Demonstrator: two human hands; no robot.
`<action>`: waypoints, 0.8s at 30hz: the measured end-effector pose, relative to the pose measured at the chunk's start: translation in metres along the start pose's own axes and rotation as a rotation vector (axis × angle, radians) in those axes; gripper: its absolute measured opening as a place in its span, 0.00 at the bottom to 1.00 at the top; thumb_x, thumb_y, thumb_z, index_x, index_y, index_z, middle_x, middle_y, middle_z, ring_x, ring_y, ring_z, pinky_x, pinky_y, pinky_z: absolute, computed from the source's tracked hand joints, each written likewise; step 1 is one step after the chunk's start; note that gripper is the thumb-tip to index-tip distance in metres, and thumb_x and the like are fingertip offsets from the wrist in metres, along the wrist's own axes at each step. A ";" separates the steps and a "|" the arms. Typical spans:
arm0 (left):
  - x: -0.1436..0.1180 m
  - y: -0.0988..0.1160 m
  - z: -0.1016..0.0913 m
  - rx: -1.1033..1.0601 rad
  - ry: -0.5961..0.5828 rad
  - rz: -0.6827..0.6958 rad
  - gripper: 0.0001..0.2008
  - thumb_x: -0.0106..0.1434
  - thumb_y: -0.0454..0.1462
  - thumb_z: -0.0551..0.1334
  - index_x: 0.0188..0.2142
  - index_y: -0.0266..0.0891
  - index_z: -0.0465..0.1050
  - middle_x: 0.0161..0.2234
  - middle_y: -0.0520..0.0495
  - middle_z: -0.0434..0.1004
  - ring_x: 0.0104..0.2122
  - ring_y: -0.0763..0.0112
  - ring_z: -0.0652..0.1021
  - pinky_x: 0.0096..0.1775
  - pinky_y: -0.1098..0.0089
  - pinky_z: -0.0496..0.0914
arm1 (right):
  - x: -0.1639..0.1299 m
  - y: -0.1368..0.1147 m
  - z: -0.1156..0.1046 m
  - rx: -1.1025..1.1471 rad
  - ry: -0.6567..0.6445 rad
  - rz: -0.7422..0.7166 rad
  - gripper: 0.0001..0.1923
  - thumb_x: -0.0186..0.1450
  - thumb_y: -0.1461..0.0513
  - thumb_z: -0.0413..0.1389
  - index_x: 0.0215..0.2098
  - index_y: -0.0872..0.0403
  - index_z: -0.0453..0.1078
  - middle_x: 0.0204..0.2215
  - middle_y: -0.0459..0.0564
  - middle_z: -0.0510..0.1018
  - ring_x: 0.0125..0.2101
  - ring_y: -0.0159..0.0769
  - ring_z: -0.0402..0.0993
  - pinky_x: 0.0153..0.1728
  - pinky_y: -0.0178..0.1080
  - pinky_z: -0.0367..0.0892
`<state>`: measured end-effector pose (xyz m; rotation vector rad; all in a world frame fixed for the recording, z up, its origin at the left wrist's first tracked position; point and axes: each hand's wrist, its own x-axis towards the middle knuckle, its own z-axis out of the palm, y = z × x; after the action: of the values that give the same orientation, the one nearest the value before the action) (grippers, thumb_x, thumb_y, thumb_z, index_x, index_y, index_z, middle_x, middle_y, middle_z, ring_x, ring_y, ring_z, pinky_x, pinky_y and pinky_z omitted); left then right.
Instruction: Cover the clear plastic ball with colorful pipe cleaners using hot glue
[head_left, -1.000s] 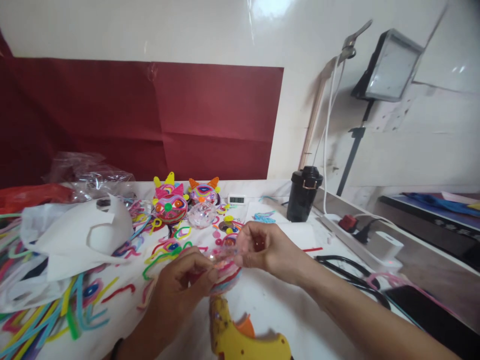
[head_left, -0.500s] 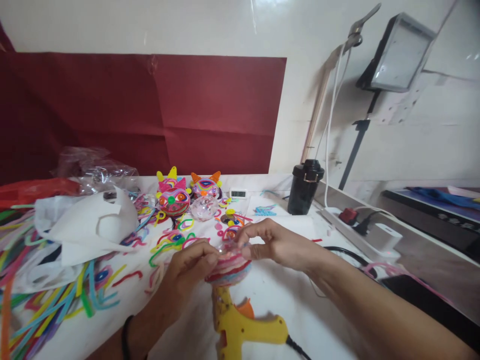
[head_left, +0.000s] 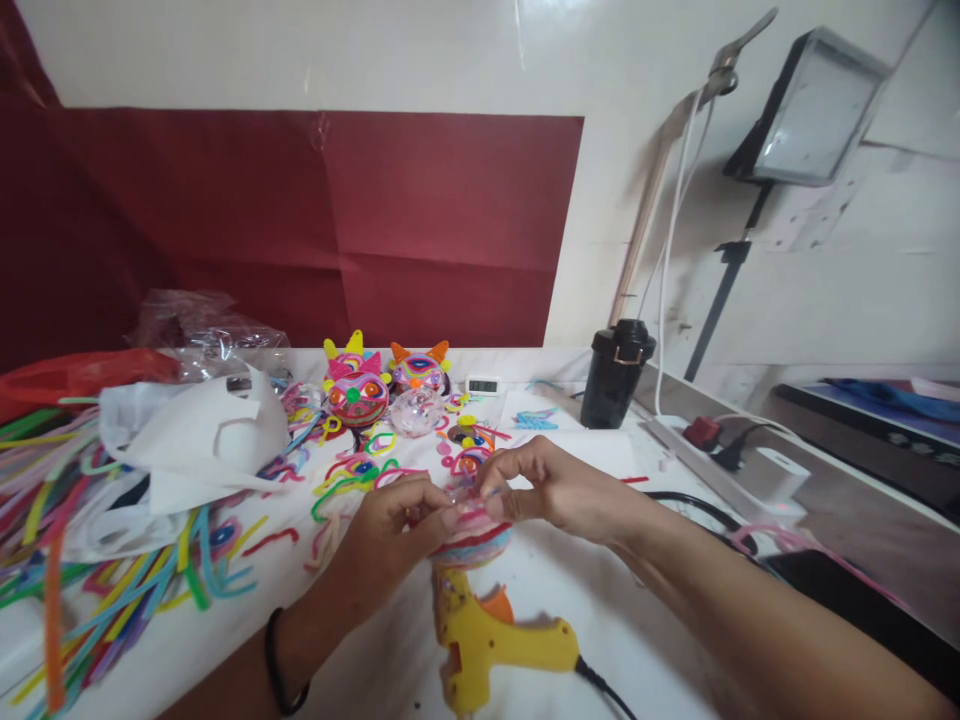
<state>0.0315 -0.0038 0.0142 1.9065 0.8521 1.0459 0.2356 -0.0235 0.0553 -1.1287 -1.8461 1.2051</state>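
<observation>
Between my hands is a ball [head_left: 474,543] striped with fuzzy pink, red and pale blue pipe cleaners, its upper part showing clear plastic. My left hand [head_left: 405,535] grips its left side with fingers curled and thumb against it. With thumb and forefinger pinched, my right hand [head_left: 536,490] holds the ball at its upper right. Its far side is hidden. Just below the ball lies a yellow glue gun [head_left: 502,643] with an orange trigger, touched by neither hand. Beyond my fingers sits a clear plastic ball [head_left: 417,412].
Decorated animal-face balls [head_left: 357,398] stand at the back. Many loose pipe cleaners [head_left: 142,600] and cut white sheets [head_left: 210,435] cover the left. A black bottle [head_left: 616,375], a small digital clock [head_left: 482,385] and a power strip [head_left: 720,470] are farther back and right.
The whole view has shifted slightly, so things appear a little farther right. My left hand has turned a bit over the ball; both hands still hold it.
</observation>
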 end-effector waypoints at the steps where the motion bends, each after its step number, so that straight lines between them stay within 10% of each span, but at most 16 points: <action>1: 0.000 0.000 0.000 0.021 0.003 0.013 0.11 0.57 0.40 0.61 0.21 0.39 0.71 0.21 0.53 0.66 0.23 0.72 0.65 0.26 0.73 0.59 | 0.000 0.000 0.000 -0.005 0.001 0.009 0.09 0.53 0.59 0.62 0.28 0.57 0.75 0.25 0.45 0.74 0.28 0.33 0.66 0.33 0.36 0.61; 24: 0.001 0.005 0.003 -0.237 -0.006 -0.160 0.10 0.54 0.43 0.62 0.25 0.38 0.69 0.22 0.54 0.67 0.24 0.73 0.67 0.27 0.74 0.61 | 0.010 -0.008 0.002 0.065 -0.069 0.019 0.15 0.51 0.55 0.64 0.30 0.60 0.77 0.19 0.43 0.71 0.22 0.28 0.62 0.28 0.34 0.60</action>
<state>0.0354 -0.0064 0.0173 1.6159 0.8246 0.9963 0.2271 -0.0170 0.0627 -1.0837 -1.8368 1.3213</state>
